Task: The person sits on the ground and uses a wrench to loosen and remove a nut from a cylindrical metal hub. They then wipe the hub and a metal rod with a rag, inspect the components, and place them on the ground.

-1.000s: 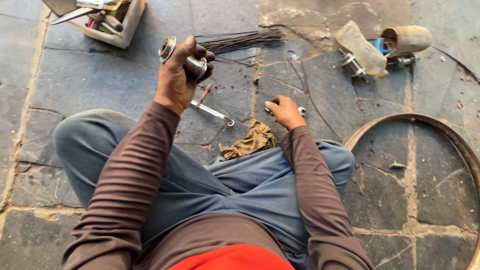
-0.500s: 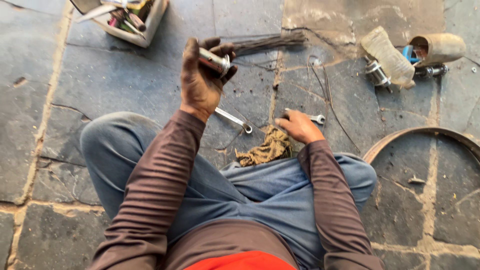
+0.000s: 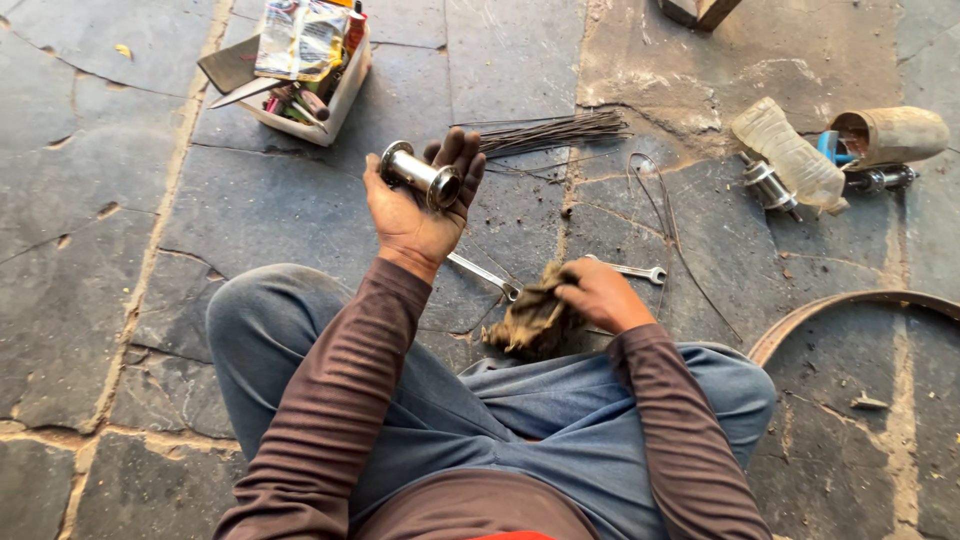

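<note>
Only the head view here, looking straight down at someone sitting on a stone slab floor [image 3: 250,210]; the left hand [image 3: 415,215] is raised palm up, fingers curled round a shiny metal wheel hub [image 3: 420,175], which lies across the palm with one flange sticking out past the thumb side and the open end facing the camera; the right hand [image 3: 600,295] sits lower, just past the knee, fingers pinched shut on a dirty brown rag [image 3: 530,320] that bunches up against the floor; two spanners flank it, one [image 3: 485,275] poking out between the two arms and another [image 3: 630,270] right behind the right hand, nearly touching the knuckles; further out there's a bundle of thin spokes [image 3: 550,132] fanned just beyond the hub, and a loose wire [image 3: 665,220] looping to the right; top left is a white box of tools [image 3: 325,100] with its near corner well clear of the left hand, so there's bare slab on that whole side; the right side is tighter, with a clear plastic bottle [image 3: 790,155], a rusty can [image 3: 890,135] and another hub [image 3: 765,185] clustered up top, plus the curved edge of a metal rim [image 3: 840,305] arcing in beside the right knee.
</note>
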